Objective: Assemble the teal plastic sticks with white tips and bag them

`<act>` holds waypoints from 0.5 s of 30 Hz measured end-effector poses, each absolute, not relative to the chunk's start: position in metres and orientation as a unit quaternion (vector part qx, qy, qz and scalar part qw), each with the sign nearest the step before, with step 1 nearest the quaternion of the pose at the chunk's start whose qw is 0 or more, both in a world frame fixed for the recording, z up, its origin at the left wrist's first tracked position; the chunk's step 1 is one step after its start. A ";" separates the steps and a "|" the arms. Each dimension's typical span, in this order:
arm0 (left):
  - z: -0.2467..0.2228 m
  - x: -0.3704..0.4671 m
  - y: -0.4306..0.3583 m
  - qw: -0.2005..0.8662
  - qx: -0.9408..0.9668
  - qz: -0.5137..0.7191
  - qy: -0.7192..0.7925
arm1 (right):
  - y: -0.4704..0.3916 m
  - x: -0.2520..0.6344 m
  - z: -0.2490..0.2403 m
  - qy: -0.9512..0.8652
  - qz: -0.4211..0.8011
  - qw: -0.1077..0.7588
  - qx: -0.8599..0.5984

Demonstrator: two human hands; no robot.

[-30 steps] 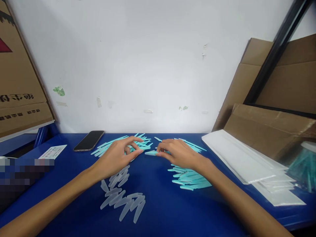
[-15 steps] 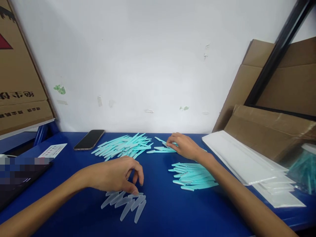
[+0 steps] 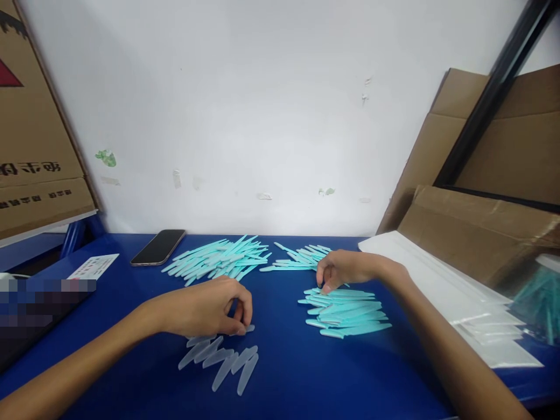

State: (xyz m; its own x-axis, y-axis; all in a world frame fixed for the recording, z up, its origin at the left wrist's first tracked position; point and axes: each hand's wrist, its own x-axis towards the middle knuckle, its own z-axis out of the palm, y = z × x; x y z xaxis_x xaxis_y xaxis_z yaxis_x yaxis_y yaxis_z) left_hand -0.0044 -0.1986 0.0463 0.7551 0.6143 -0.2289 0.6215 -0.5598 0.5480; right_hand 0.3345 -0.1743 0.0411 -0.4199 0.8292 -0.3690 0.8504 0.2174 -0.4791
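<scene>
My left hand (image 3: 210,308) has thumb and fingertips pinched on a small translucent blade cap (image 3: 251,328). Just below it, several more translucent caps (image 3: 225,370) lie loosely on the blue table. My right hand (image 3: 347,269) is curled at the upper edge of the near pile of teal eyebrow razors (image 3: 350,315). Its thumb and fingers close on a slim teal razor (image 3: 347,284), mostly hidden by the hand. Behind that hand lies a looser group of teal razors (image 3: 301,258). A bigger teal heap (image 3: 219,259) sits beyond my left hand.
A phone (image 3: 158,247) and a printed card (image 3: 94,266) lie at the left, near a dark device (image 3: 39,326). White plastic sleeves (image 3: 429,280) are stacked at the right, beside cardboard (image 3: 476,233) and a clear bag of teal pieces (image 3: 540,300). A white wall closes off the back.
My right hand has drawn back from the far razor group to the near pile. My left hand has risen slightly, and its fingers have come together on a translucent cap.
</scene>
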 end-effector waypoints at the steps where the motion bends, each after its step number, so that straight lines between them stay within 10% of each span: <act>1: 0.046 -0.005 -0.198 0.306 0.884 -0.003 0.354 | -0.173 0.334 0.039 0.784 -0.311 0.014 0.538; 15: 0.036 -0.004 -0.195 0.240 0.890 0.062 0.382 | -0.178 0.321 0.045 0.818 -0.254 -0.068 0.513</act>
